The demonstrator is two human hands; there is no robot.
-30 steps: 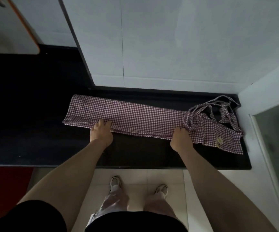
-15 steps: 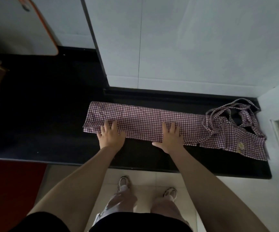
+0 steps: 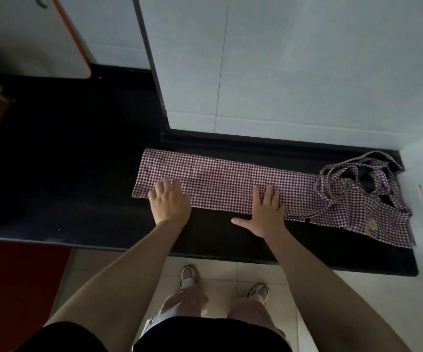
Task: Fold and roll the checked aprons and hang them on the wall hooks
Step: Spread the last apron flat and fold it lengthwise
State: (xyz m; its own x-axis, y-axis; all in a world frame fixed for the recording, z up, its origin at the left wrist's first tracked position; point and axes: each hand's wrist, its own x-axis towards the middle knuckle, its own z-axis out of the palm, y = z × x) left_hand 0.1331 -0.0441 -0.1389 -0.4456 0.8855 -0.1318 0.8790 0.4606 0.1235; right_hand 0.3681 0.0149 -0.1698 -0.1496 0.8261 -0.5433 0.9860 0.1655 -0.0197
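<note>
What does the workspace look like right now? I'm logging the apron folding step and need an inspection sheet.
Surface: black counter, against a white tiled wall.
Job's things: checked apron folded into a long strip; straps bunched at its right end.
Clutter: orange-edged white board at far left.
Grippers: left hand and right hand press flat on the strip's near edge.
Cables: nothing seen.
Surroundings: red mat on the tiled floor; no wall hooks in view.
</note>
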